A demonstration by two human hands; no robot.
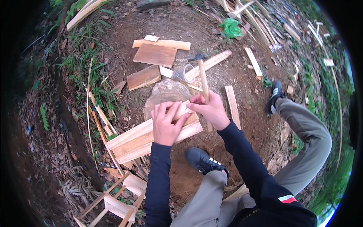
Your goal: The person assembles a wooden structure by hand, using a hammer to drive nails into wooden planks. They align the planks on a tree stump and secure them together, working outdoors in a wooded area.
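Note:
My left hand (166,123) is closed over the top edge of a trough-like piece made of long pale wooden boards (138,138). That piece slants down to the left, its right end close to a pale rounded stone or stump (166,92). In my right hand (212,110) is a hammer (203,77), its wooden handle upright in the picture and its dark head at the far end. The thumb and forefinger of that hand meet at the boards' right end; anything small pinched there is too tiny to make out.
Beyond the stump lie brown boards (155,55), a clear plastic cup (184,73) and a long plank (215,62). A loose slat (233,107) is to the right. A wooden frame (117,206) stands lower left. My shoes (204,160) are on the dirt.

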